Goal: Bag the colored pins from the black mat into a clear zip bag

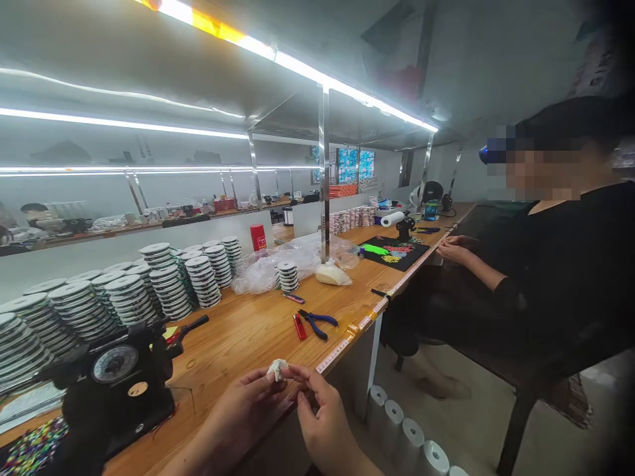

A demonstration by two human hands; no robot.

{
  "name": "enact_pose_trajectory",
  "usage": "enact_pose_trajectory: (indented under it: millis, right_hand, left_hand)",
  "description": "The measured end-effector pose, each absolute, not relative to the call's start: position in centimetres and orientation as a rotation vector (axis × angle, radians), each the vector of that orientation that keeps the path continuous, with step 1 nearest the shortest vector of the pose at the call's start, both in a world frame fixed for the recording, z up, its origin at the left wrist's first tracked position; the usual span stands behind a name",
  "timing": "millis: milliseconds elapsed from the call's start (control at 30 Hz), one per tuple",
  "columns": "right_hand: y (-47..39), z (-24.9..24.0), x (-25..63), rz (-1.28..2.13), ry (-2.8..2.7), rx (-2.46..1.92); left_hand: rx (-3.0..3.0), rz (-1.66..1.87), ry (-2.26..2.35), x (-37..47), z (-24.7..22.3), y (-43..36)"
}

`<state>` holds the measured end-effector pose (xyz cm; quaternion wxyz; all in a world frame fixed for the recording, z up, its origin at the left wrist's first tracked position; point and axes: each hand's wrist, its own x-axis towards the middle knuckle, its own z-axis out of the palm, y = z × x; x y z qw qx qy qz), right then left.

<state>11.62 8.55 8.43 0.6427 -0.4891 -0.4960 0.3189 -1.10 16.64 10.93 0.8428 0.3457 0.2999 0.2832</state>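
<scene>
Here, you are holding both hands close together at the near edge of the desk (233,347). Your left hand (243,402) is pinching a small white wad (278,369) at its fingertips, while your right hand (322,413) is curling, its forefinger reaching toward the wad's right side; I cannot tell whether it is gripping anything. Beyond them, blue-handled pliers (321,321) are lying just right of a red lighter (299,326). To your left, a black machine (116,390) is standing before stacked spools (169,291). Far right, a co-worker (560,264) is sitting.
</scene>
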Motion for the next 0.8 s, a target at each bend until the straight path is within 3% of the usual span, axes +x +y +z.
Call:
enact_pose_trajectory:
  millis: [233,800]
  right_hand:
    - [9.3,8.6,11.8,1.044,-0.751,-0.984]
    - [7.3,10.4,11.3,1.033,-1.015,-1.106]
  left_hand:
    - [0.650,0.602,0.493,-1.3,9.2,17.2]
    - [1.384,0.692,0.839,-2.1,12.4,16.5]
